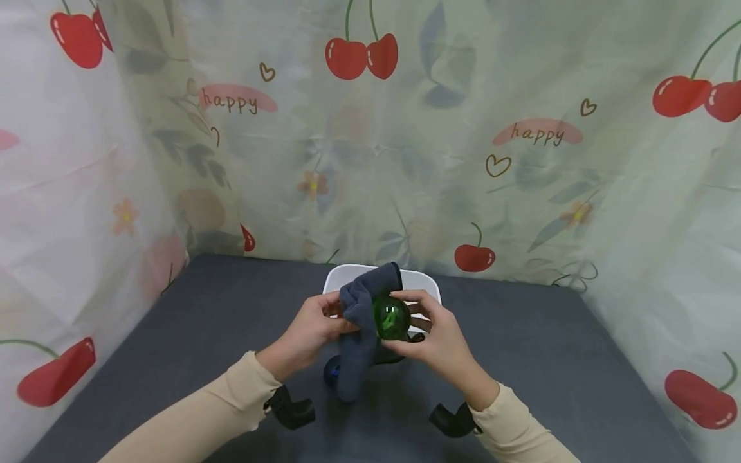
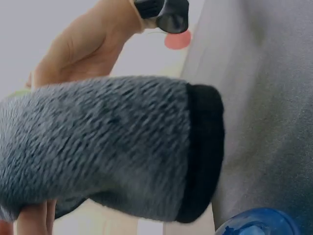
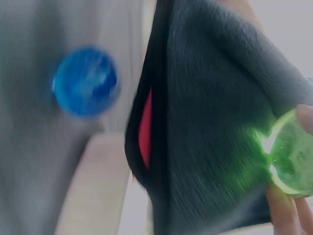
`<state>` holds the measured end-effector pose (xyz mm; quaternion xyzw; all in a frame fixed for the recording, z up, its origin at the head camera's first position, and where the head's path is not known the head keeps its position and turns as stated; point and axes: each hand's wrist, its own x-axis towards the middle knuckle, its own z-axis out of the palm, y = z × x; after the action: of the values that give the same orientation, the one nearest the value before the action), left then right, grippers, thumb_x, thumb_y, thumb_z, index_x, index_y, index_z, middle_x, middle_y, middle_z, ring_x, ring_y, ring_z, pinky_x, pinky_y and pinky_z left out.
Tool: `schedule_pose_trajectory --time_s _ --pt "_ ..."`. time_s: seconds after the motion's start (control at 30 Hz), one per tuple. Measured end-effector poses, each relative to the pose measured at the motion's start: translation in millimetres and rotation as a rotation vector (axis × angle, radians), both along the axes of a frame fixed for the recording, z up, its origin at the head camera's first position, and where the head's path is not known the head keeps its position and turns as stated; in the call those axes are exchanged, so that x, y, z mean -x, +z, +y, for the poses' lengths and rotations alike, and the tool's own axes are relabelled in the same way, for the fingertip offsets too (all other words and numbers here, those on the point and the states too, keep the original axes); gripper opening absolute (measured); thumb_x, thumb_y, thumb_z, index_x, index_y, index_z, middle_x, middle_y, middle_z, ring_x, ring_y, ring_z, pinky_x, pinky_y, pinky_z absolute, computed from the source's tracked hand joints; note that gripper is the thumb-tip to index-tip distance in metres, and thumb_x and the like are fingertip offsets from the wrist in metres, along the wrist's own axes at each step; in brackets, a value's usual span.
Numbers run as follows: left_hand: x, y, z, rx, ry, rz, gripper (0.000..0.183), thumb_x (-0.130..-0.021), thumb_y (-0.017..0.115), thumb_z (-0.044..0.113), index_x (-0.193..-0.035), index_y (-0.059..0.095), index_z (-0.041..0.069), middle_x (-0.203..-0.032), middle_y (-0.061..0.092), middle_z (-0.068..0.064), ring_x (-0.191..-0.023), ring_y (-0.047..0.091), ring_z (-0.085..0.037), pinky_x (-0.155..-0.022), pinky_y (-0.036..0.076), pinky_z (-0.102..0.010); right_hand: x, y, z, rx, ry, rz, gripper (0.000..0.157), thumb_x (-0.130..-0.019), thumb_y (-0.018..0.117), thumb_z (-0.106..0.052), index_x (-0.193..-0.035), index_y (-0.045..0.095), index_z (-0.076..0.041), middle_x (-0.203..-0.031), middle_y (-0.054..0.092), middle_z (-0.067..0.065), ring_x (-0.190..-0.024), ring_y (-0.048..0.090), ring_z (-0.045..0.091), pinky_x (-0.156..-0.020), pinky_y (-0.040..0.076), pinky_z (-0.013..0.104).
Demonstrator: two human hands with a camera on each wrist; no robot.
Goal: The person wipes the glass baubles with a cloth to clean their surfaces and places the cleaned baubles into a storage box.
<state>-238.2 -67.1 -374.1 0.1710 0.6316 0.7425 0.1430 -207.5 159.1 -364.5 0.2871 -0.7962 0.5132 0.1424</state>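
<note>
My right hand holds a clear green glass ball between thumb and fingers. A dark grey fleecy cloth with a black edge hangs from my left hand, which pinches it by its upper part. The ball lies up against the cloth, and in the right wrist view green light from the ball falls on the cloth. A blue glass ball rests on the table below, partly hidden behind the cloth in the head view.
Behind the hands stands a white rectangular container, its inside partly covered by cloth and hands. The dark grey table is bounded by printed curtains at the back and both sides. Each wrist carries a black camera mount.
</note>
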Motion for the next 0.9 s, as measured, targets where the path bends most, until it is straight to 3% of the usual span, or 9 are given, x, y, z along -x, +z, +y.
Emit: schedule_pose_trajectory --time_s 0.1,0.2,0.3,0.43,0.53,0.6,0.77,0.83,0.9 --pt "0.1 -0.4 -3 -0.038 -0.066 -0.03 0.059 -0.082 0.063 -0.006 -0.138 0.046 -0.006 -0.106 0.063 -0.002 -0.093 0.063 -0.014 -0.078 0.056 -0.03 1.0 -2.1 -3 0.071 0.034 -0.064 0.07 -0.064 0.086 0.004 -0.126 0.055 -0.012 -0.123 0.051 0.006 -0.108 0.062 0.017 -0.086 0.055 0.031" --pt "-0.5 -1.2 -6 -0.027 -0.1 -0.038 0.062 -0.081 0.064 -0.004 -0.14 0.044 -0.005 -0.11 0.063 -0.004 -0.096 0.063 -0.015 -0.08 0.056 -0.031 2.9 -5.0 -6 -0.046 -0.013 0.072 0.072 -0.061 0.09 -0.004 -0.126 0.059 -0.014 -0.118 0.055 0.004 -0.11 0.06 0.017 -0.09 0.054 0.032" --pt "-1.5 -2.5 -9 0.014 -0.075 -0.034 0.059 -0.08 0.068 -0.003 -0.136 0.048 -0.006 -0.11 0.064 -0.004 -0.095 0.064 -0.016 -0.08 0.056 -0.032 3.7 -8.1 -6 -0.143 -0.06 0.18 0.072 -0.059 0.092 -0.009 -0.125 0.063 -0.016 -0.114 0.059 0.001 -0.109 0.06 0.015 -0.091 0.053 0.031" --pt "-1.5 -3.2 -11 0.018 -0.043 -0.045 0.055 -0.082 0.066 -0.004 -0.134 0.05 -0.007 -0.109 0.065 -0.003 -0.094 0.064 -0.014 -0.081 0.056 -0.032 3.4 -10.7 -4 0.006 0.034 0.016 0.07 -0.063 0.089 -0.001 -0.126 0.061 -0.012 -0.119 0.058 0.006 -0.107 0.06 0.011 -0.089 0.054 0.027" --pt "-0.9 -1.7 -12 -0.01 -0.065 -0.054 0.057 -0.084 0.063 -0.005 -0.138 0.047 -0.005 -0.109 0.065 -0.001 -0.094 0.064 -0.013 -0.08 0.056 -0.031 3.3 -10.5 -6 0.136 0.094 -0.106 0.07 -0.066 0.084 0.006 -0.129 0.056 -0.007 -0.125 0.053 0.011 -0.108 0.061 0.009 -0.089 0.054 0.026" --pt "-1.1 -0.7 -12 -0.02 -0.087 -0.054 0.06 -0.084 0.061 -0.005 -0.141 0.044 -0.004 -0.11 0.063 -0.001 -0.094 0.063 -0.014 -0.08 0.056 -0.031 2.8 -9.7 -9 0.102 0.074 -0.065 0.069 -0.067 0.085 0.003 -0.127 0.054 -0.007 -0.126 0.054 0.011 -0.11 0.061 0.01 -0.088 0.054 0.027" --pt "-2.3 -2.5 -12 0.032 -0.081 -0.024 0.06 -0.083 0.063 -0.003 -0.141 0.045 -0.004 -0.115 0.062 -0.008 -0.094 0.065 -0.014 -0.08 0.056 -0.03 1.9 -8.8 -10 -0.137 -0.068 0.184 0.072 -0.059 0.092 -0.008 -0.123 0.059 -0.013 -0.115 0.065 0.002 -0.104 0.064 0.015 -0.082 0.056 0.028" --pt "-2.7 -4.8 -12 0.05 -0.069 -0.023 0.057 -0.084 0.063 -0.003 -0.139 0.047 -0.005 -0.115 0.063 -0.009 -0.095 0.065 -0.014 -0.081 0.055 -0.031 2.1 -10.0 -9 -0.141 -0.05 0.181 0.072 -0.059 0.092 -0.008 -0.124 0.061 -0.014 -0.115 0.066 0.002 -0.102 0.064 0.014 -0.08 0.056 0.028" --pt "-2.8 -6.5 -13 0.041 -0.06 -0.038 0.052 -0.086 0.063 -0.002 -0.136 0.049 -0.007 -0.111 0.064 -0.007 -0.094 0.065 -0.013 -0.081 0.055 -0.031 1.9 -11.0 -7 -0.077 0.0 0.105 0.071 -0.062 0.09 -0.006 -0.126 0.061 -0.014 -0.116 0.065 0.003 -0.103 0.063 0.013 -0.083 0.055 0.027"
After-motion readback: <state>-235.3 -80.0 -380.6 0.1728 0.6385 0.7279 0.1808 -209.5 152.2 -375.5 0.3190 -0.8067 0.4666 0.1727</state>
